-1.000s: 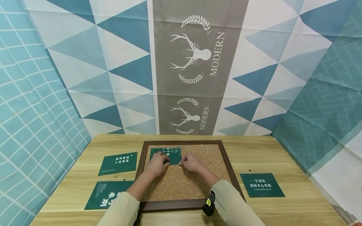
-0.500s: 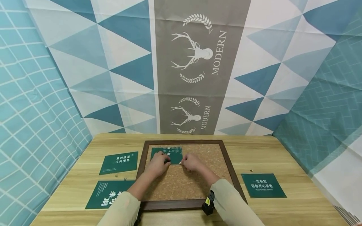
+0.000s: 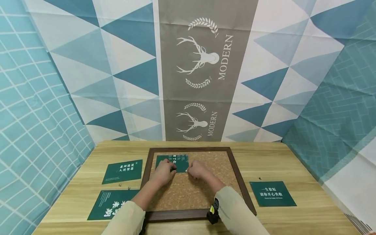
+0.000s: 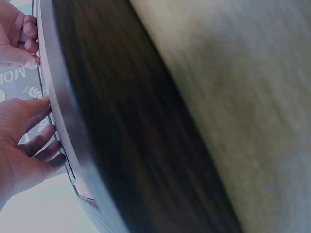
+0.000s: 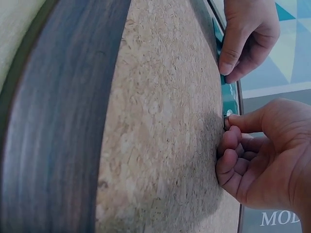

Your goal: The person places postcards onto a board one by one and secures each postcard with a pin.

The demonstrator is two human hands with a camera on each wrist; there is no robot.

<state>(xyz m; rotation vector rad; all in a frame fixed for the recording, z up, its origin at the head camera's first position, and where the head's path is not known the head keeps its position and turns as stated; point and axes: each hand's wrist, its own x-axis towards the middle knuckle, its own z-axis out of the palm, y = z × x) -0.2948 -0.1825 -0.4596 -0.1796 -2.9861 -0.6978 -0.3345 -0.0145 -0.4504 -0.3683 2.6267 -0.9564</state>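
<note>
1. On the far left part of the board (image 3: 182,195) we find the card (image 3: 181,163) lying flat, dark green, its white print turned sideways. One hand hides some of it.
2. Over the past second we note little change: the card keeps its place and both hands stay at it. Only the right forearm has swung slightly inward.
3. Left hand (image 3: 163,172): fingers apart, resting on the card.
4. Right hand (image 3: 198,169): fingers curled, thumb and fingertip together on a small shiny bit, which we take for a tack (image 5: 229,112), at the card's near right corner. We cannot tell whether its point is in the cork.
5. Our judgement: work at this corner is mid-step, one hand steadying, the other busy with the tack.
6. Materials: tan cork, flecked and rough-looking; frame (image 3: 176,214) of dark wood with long streaks. We judge the card thin and stiff.
7. Around the board, on the pale grained table (image 3: 308,218), we count three more green oblongs: an upper left card (image 3: 122,171), a lower left card (image 3: 102,205) partly behind a sleeve (image 3: 126,218), and a right card (image 3: 273,194).
</note>
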